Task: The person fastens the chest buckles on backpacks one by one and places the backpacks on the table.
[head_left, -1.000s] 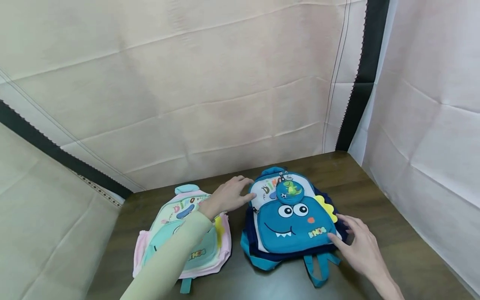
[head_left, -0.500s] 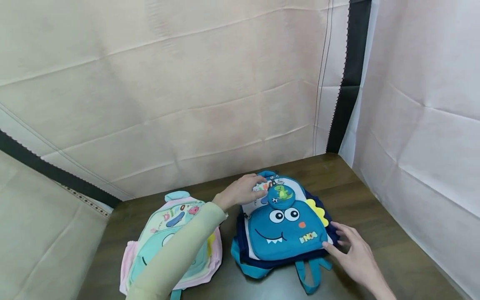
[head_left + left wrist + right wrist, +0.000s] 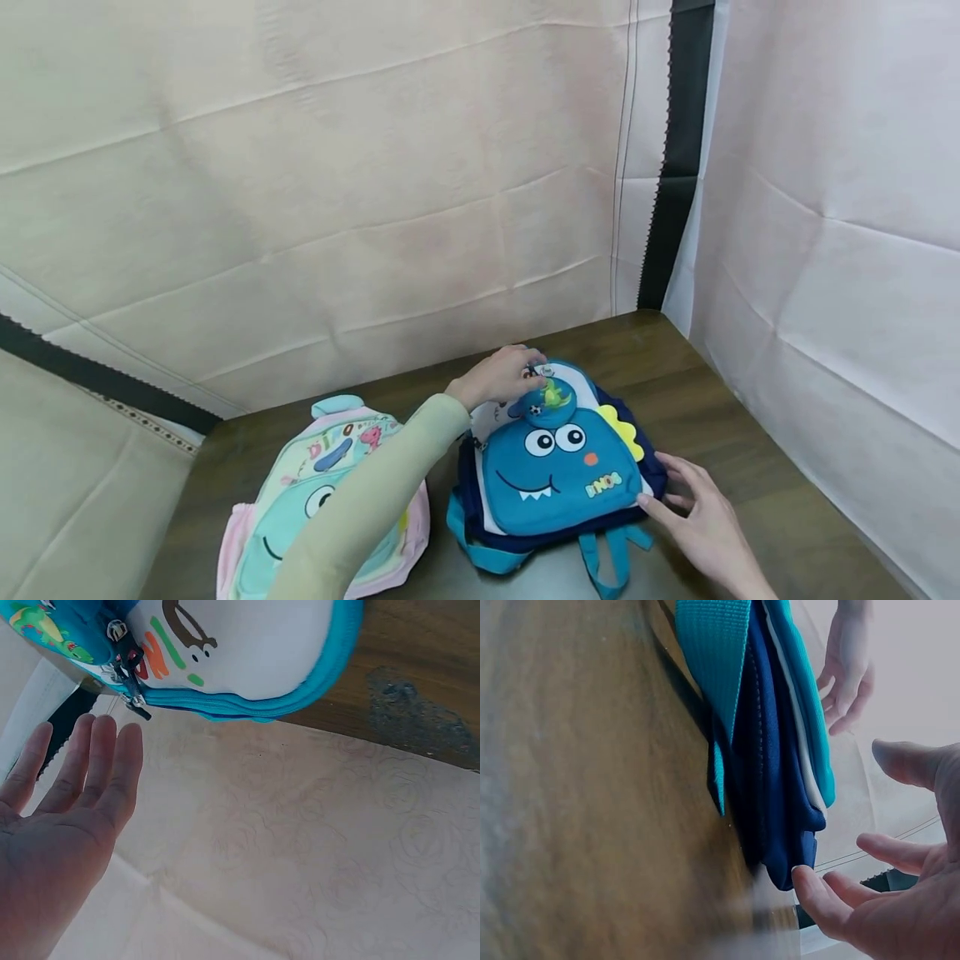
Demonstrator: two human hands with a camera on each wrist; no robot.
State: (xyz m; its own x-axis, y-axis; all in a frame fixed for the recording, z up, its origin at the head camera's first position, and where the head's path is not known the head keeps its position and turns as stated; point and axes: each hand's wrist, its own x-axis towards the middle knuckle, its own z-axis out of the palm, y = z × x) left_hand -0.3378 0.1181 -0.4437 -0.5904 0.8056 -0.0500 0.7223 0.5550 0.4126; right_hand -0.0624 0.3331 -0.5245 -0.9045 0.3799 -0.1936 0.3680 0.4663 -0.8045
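A blue dinosaur-face backpack (image 3: 517,504) lies front up on the table, with yellow spikes along one side. Over its upper left part reaches my left hand (image 3: 498,377), the fingertips by the round dinosaur pouch (image 3: 553,408). In the left wrist view that hand (image 3: 71,802) has its fingers extended, just short of the dark zipper pulls (image 3: 133,682). My right hand (image 3: 701,521) is at the lower right side of the backpack, fingers spread. The right wrist view shows its fingertips (image 3: 810,889) right at the navy side pocket (image 3: 780,855), gripping nothing.
A pink and mint backpack (image 3: 258,533) lies at the left, partly covered by my left sleeve (image 3: 375,500). Teal straps (image 3: 603,558) stick out below the blue backpack. Pale cloth walls (image 3: 420,167) stand behind and beside the brown wooden table (image 3: 720,433).
My left hand has moved right, from the blue backpack's left edge to over its top by the pouch. My right hand stays at its side. The whole view has shifted slightly.
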